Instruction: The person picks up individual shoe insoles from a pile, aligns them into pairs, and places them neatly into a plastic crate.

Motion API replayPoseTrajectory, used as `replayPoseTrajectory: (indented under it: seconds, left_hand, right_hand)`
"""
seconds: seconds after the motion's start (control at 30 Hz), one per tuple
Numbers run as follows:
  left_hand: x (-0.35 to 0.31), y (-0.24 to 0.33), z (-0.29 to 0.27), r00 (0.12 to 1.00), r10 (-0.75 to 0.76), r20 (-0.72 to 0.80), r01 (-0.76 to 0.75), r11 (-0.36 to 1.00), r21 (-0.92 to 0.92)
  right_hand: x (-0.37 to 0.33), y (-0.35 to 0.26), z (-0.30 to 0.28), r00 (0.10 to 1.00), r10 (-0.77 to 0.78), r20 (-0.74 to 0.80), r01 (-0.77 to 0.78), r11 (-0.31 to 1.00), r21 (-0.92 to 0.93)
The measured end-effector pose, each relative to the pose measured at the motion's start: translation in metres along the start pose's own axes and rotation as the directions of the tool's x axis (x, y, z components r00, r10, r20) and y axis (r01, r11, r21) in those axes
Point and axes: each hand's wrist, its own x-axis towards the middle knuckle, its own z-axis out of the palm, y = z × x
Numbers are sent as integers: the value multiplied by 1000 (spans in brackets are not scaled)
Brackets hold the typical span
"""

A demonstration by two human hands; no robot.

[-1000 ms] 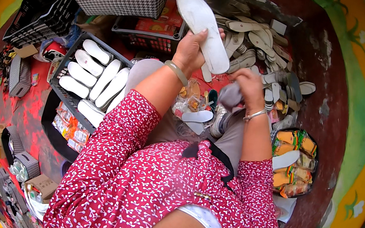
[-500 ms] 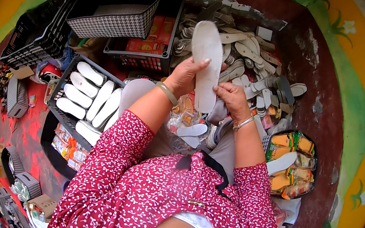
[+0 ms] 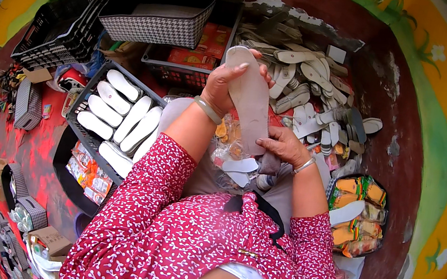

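A long off-white insole point(image 3: 248, 100) is held up in front of my chest, its wide end pointing away from me. My left hand point(image 3: 220, 88) grips it near the far end, thumb along the edge and fingertips showing on the other side. At the narrow near end my right hand point(image 3: 285, 145) pinches it between thumb and fingers. A dark grey cloth point(image 3: 269, 164) hangs just below the right hand; whether the hand holds it I cannot tell. White insole pieces point(image 3: 240, 165) and clear plastic bags point(image 3: 224, 139) lie in my lap.
On the left, a black crate point(image 3: 90, 143) holds rows of white insoles. A large pile of insoles point(image 3: 314, 75) lies against the dark red wall ahead. Packed orange insoles point(image 3: 357, 229) fill a basket on the right. A checkered basket point(image 3: 157, 24) rests on a crate at far left.
The insole has come lower and nearer to me, and its lit face has turned. My left hand has moved up toward its far end; my right hand has gone down with the near end.
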Motion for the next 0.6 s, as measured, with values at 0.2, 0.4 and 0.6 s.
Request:
replayPoseTrajectory:
  seconds: [0.2,0.4,0.6]
  left_hand:
    - [-5,7,11,996,-33,84,22,991,134]
    - [4,23,-19,985,164,-48,-160,984,78]
    - [13,46,-55,669,731,-135,-73,246,967]
  right_hand:
    - [-9,-18,-2,987,123,100,-132,987,94]
    - [-9,-15,-7,981,172,89,-162,980,-114]
    - [-24,-16,-27,992,120,-24,-116,984,135]
